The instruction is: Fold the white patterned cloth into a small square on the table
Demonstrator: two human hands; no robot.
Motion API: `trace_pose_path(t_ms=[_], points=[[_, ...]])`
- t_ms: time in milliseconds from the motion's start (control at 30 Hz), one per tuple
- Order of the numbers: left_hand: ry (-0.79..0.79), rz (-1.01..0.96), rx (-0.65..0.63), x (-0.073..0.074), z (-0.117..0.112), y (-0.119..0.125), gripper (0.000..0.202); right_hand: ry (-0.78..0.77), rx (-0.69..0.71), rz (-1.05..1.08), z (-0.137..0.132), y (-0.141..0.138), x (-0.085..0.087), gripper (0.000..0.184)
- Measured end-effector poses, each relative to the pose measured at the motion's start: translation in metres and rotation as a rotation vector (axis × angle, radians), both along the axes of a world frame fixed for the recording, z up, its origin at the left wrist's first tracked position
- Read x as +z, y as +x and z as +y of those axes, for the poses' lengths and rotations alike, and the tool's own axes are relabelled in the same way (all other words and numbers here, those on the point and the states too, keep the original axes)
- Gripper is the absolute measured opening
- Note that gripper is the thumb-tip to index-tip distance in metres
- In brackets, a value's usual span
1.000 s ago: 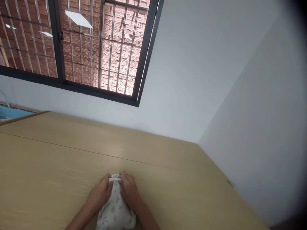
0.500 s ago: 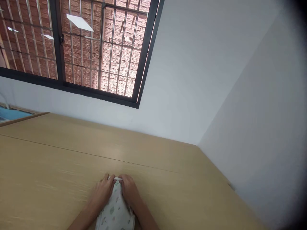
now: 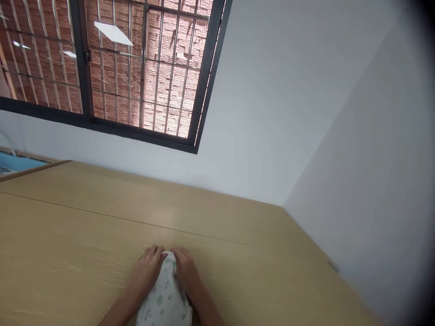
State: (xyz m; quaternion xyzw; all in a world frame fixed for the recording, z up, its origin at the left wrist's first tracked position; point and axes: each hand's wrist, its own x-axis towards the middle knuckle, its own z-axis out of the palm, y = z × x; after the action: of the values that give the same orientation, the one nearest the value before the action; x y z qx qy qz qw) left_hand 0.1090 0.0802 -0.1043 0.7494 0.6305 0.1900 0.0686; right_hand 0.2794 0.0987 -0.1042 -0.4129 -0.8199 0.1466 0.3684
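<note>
A white cloth point(image 3: 164, 296) with a small green and grey print lies lengthwise between my forearms at the bottom of the view. Its narrow far end is between my two hands, and its near end runs out of the frame. My left hand point(image 3: 150, 265) grips the left side of that far end with curled fingers. On the right side, my right hand point(image 3: 185, 267) is closed on the cloth too. Both hands rest at the table surface point(image 3: 84, 253). Whether the cloth is folded or a sewn piece, I cannot tell.
The pale wooden table has a seam across it and meets a white wall point(image 3: 258, 113) at the back and right. A dark-framed window point(image 3: 195, 104) with bars is above. At the far left, something blue point(image 3: 20, 161) lies beyond a wooden edge.
My hands stay on the cloth's far end, with the fingers shifting slightly. A little more of its printed tip shows between them. The view has moved very slightly.
</note>
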Motion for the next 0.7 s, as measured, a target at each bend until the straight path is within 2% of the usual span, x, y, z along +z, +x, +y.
trace_pose_path(t_ms=[233, 433, 700], points=[[0.034, -0.088, -0.011, -0.008, 0.001, -0.003, 0.037, 0.045, -0.168, -0.071, 0.002, 0.002, -0.006, 0.019], [0.041, -0.177, -0.027, -0.013, 0.004, -0.005, 0.037, 0.043, -0.242, -0.082, 0.006, 0.002, -0.015, 0.026], [0.028, -0.283, -0.027, -0.017, 0.008, -0.008, 0.035, -0.036, -0.302, -0.158, 0.011, 0.004, -0.020, 0.025]])
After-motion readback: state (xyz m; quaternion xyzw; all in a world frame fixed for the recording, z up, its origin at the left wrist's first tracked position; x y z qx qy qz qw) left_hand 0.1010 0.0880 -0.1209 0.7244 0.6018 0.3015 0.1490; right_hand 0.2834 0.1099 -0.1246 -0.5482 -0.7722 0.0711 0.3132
